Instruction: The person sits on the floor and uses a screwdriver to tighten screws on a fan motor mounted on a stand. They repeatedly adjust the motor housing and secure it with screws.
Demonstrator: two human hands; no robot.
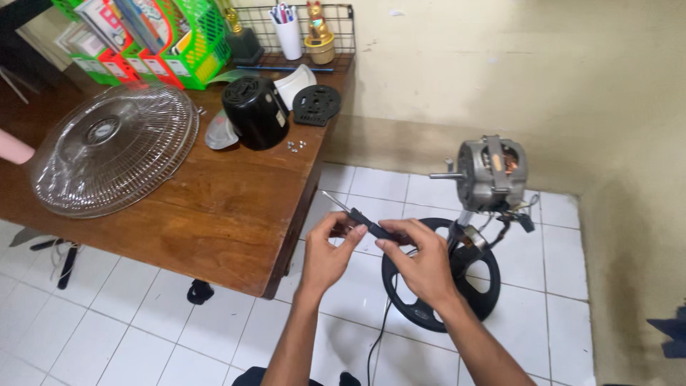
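Note:
Both hands hold a black-handled screwdriver in front of me, its thin metal shaft pointing up and left. My left hand pinches the front of the handle, near the shaft. My right hand wraps the rear of the handle. Just to the right stands a stripped fan: a bare grey motor with copper windings on a short stand, over a round black base on the white tiled floor. A black cable runs from the base toward me.
A wooden table on the left carries a clear fan grille, a black motor cover, a black round plate, small screws, coloured file holders and a wire rack. A beige wall stands behind.

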